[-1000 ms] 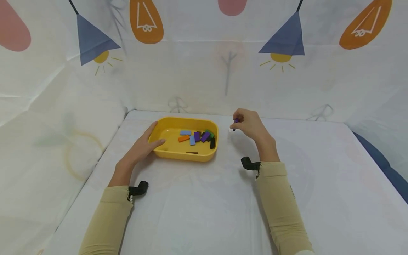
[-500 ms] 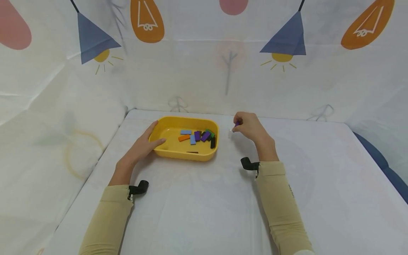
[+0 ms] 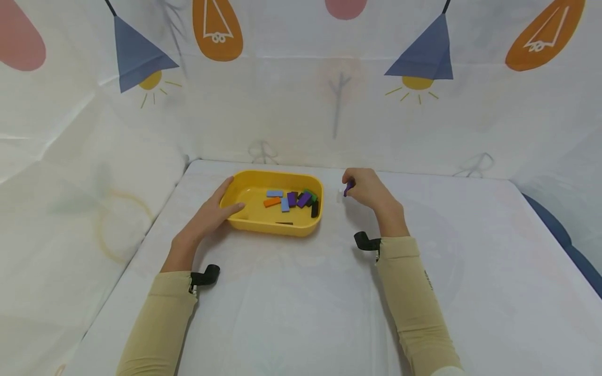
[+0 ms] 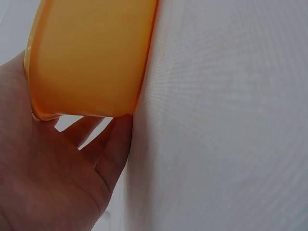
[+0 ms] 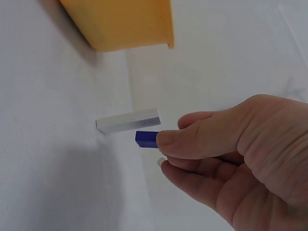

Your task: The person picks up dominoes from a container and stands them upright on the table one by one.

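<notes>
My left hand (image 3: 205,218) holds the left end of a yellow plastic tray (image 3: 270,228), thumb over the rim and fingers spread along the outside wall. To the right of the tray, my right hand (image 3: 370,188) pinches a purple domino-like block (image 5: 146,139) between thumb and fingers. Close beside that block, a white block (image 5: 129,121) stands upright on the table, faint against the white cloth in the head view. Inside the tray lie loose blocks: light blue ones (image 3: 275,194), an orange one (image 3: 271,202), purple ones (image 3: 304,199), black (image 3: 314,209) and green.
A white cloth covers the table (image 3: 282,303), and a pale printed curtain (image 3: 291,109) rises right behind it. The tray's right wall is a short way from the white block. Something dark blue (image 3: 547,219) shows past the table's right edge.
My right hand has lowered slightly, and the purple block in its fingers has turned and come down beside the white block. The left hand and tray stay in place.
</notes>
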The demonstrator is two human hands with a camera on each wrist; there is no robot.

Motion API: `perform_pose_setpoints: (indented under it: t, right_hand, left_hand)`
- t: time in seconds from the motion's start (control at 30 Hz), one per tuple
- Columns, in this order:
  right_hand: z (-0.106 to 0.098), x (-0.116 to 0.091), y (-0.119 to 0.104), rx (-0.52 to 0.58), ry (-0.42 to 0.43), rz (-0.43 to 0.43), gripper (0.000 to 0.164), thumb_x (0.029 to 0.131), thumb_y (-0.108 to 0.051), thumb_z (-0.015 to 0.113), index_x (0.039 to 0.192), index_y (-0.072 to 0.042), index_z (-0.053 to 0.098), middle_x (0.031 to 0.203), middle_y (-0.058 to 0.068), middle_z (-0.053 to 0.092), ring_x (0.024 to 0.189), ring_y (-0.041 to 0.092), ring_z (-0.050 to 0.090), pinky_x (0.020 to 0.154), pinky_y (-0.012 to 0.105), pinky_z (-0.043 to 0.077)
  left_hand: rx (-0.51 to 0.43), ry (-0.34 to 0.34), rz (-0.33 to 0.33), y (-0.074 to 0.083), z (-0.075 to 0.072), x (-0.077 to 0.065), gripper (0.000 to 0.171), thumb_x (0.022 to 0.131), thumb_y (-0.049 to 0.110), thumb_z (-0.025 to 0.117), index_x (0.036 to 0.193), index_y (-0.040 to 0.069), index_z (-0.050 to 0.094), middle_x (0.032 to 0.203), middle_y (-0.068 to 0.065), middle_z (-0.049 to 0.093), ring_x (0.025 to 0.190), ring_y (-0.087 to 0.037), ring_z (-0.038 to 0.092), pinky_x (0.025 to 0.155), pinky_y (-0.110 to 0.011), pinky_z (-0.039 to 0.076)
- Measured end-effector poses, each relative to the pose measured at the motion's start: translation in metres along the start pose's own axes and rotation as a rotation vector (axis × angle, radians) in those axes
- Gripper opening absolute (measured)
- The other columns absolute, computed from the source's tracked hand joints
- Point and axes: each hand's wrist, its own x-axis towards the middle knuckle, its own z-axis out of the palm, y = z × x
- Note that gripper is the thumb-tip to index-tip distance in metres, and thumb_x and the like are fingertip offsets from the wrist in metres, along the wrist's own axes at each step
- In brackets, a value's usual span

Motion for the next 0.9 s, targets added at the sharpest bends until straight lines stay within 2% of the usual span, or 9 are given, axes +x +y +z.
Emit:
perform_pose_setpoints:
  t: [0.43, 0.9]
  right_hand:
    - [0.009, 0.006, 0.008, -0.082, -0.029, -0.04, 0.038, 0.084, 0.007, 0.053, 0.12, -0.001, 0.064, 0.11, 0.017, 0.066, 0.095, 0.029, 0.055, 0.084, 0.04, 0.05]
    - [0.018, 0.012, 0.011, -0.119, -0.034, -0.017, 0.041, 0.083, 0.007, 0.054, 0.122, -0.004, 0.063, 0.105, 0.014, 0.066, 0.094, 0.028, 0.055, 0.082, 0.04, 0.049]
  left_hand:
    - [-0.002, 0.003, 0.007, -0.001, 0.001, 0.002, 0.086, 0.093, 0.064, 0.054, 0.156, 0.049, -0.003, 0.17, 0.001, 0.003, 0.156, -0.036, 0.007, 0.12, -0.068, 0.011]
    - [-0.008, 0.003, -0.001, -0.001, 0.0, 0.003, 0.087, 0.092, 0.064, 0.055, 0.156, 0.048, -0.002, 0.17, 0.001, 0.003, 0.155, -0.036, 0.009, 0.121, -0.068, 0.011]
